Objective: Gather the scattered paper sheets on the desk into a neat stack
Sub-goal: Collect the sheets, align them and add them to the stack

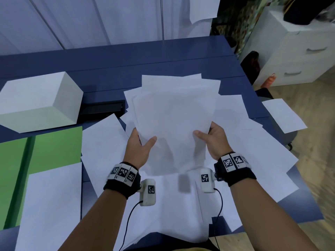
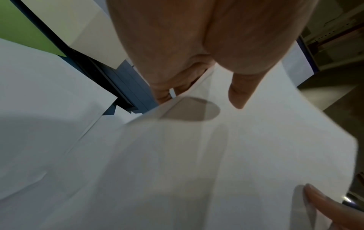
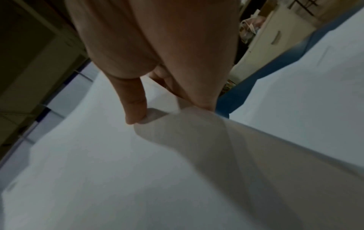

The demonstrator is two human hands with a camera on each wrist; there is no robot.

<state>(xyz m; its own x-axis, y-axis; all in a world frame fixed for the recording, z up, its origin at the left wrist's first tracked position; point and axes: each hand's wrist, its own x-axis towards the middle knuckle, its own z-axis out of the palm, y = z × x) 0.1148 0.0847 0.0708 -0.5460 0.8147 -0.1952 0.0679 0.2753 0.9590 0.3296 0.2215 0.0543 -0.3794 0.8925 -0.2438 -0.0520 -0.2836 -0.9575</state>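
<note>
Above the middle of the blue desk [image 1: 163, 51], both hands hold a loose bundle of white sheets [image 1: 174, 113] lifted off the surface, its edges fanned and uneven at the far end. The left hand [image 1: 139, 144] pinches the bundle's left edge, thumb on top and fingers beneath; the right hand [image 1: 213, 140] pinches the right edge the same way, and the right wrist view shows that thumb pressed flat on the top sheet.

More loose sheets [image 1: 253, 160] lie scattered on the desk under and around the bundle, overlapping one another; one sheet [image 1: 282, 115] overhangs the desk's right edge. At the left sit two green folders [image 1: 54, 147], partly covered by a sheet, with a white box [image 1: 39, 100] behind them and a black tray [image 1: 101, 109] just beside the box.

No printing or writing can be read on any sheet. The only markings are black-and-white square codes on the wrist bands [image 1: 123, 173].
</note>
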